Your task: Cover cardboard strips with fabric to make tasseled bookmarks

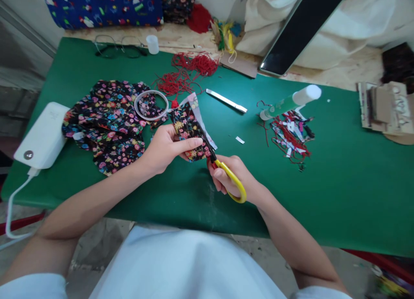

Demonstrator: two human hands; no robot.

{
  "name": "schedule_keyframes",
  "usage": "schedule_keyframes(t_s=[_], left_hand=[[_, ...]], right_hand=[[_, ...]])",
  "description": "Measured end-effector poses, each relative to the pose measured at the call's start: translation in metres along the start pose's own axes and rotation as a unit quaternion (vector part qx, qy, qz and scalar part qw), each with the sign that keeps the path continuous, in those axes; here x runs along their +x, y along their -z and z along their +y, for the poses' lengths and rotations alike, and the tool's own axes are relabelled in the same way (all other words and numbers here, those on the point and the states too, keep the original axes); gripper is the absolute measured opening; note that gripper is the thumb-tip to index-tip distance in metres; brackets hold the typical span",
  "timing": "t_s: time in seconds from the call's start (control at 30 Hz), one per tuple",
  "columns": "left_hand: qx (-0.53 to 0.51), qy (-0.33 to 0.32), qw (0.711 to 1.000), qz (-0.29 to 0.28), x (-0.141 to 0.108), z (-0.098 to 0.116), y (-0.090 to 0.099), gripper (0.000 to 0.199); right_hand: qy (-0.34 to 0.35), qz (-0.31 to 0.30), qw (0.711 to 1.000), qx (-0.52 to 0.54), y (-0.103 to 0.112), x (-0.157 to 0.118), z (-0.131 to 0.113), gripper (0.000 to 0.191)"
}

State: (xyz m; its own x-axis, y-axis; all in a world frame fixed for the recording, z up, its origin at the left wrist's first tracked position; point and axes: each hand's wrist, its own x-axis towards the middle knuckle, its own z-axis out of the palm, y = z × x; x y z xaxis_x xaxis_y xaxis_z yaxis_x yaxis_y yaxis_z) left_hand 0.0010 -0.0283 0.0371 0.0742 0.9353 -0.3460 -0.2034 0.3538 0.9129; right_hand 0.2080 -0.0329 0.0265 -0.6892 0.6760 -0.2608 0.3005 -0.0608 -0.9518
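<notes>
Between the thumb and fingers of my left hand (164, 146) is a piece of black floral fabric (189, 125), held above the table's front half. A pale strip (199, 113) runs along its right side. My right hand (231, 171) grips a pair of scissors (235, 182) with yellow handles. Their dark blades point up and left along the fabric's right edge, beside the pale strip; how far they are apart cannot be made out. Left of my left hand lies a larger crumpled heap of the same floral fabric (110, 113), with a whitish ring (151, 117) on it.
On the green table (339, 191) are red cords (194, 66), a metal blade tool (226, 100), an upright glue stick (287, 104) and a pile of scraps (293, 135). A white power bank (45, 135) with a cable sits left. Glasses (121, 48) lie behind; cardboard pieces (388, 109) stand right.
</notes>
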Motion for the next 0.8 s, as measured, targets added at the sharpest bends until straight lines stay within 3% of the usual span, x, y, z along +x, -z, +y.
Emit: schedule_keyframes(t_s=[0.8], left_hand=[[-0.014, 0.024, 0.999, -0.036, -0.0052, -0.0022, -0.005, 0.03]], right_hand=[[0.043, -0.021, 0.998, 0.045, -0.0006, -0.0018, 0.0036, 0.061]])
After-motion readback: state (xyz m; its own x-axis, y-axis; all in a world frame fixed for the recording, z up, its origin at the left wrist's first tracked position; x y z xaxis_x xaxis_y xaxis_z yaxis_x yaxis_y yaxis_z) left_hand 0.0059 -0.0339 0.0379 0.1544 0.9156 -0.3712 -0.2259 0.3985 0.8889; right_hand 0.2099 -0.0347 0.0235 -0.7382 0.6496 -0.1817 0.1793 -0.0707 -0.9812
